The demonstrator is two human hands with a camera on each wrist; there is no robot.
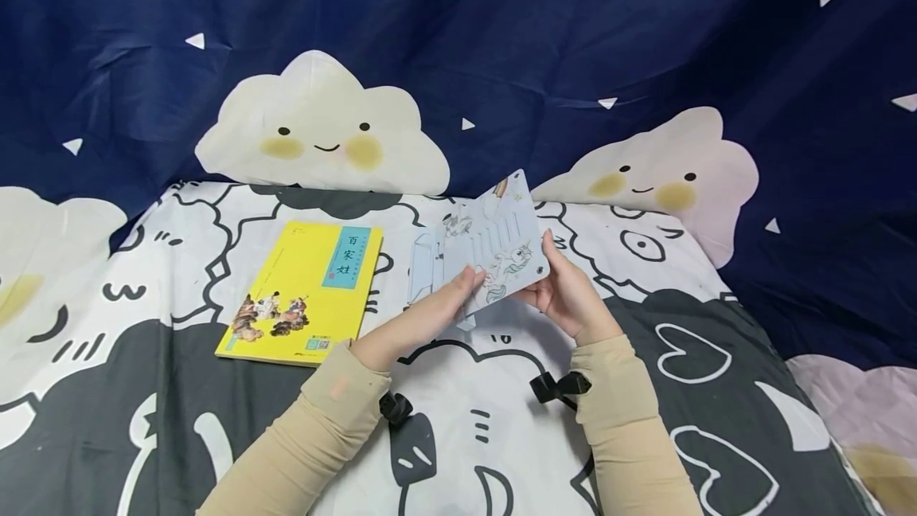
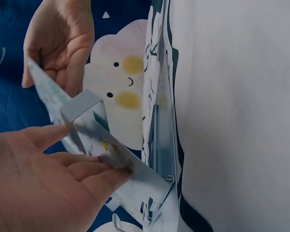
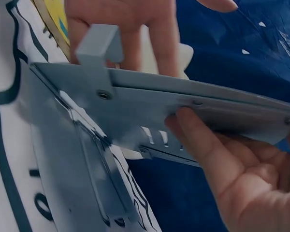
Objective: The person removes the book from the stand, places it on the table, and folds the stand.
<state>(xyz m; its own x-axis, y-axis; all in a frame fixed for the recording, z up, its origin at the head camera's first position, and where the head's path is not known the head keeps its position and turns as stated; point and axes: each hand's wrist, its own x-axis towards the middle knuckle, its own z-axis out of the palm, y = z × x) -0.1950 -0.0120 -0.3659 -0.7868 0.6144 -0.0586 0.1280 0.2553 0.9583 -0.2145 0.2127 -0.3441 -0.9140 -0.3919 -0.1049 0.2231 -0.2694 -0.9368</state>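
Observation:
A light blue metal book stand (image 1: 501, 241) with unicorn drawings and slots stands unfolded, its printed panel tilted. My right hand (image 1: 569, 293) grips the panel's right edge; in the right wrist view, fingers (image 3: 198, 130) press its plain back. My left hand (image 1: 430, 313) lies along the panel's lower left part. Its fingers (image 2: 94, 174) stretch over the printed face beside a bent page clip (image 2: 82, 106). Below the panel, the stand's base (image 3: 63, 159) with a wire support (image 3: 94, 169) rests against the patterned cloth.
A yellow book (image 1: 301, 293) with a blue title label lies left of the stand. The cartoon-patterned cloth (image 1: 494, 420) covers the surface beneath. Behind hangs a dark blue cloth (image 1: 530, 46) with white clouds. Small black cameras (image 1: 559, 386) sit at both wrists.

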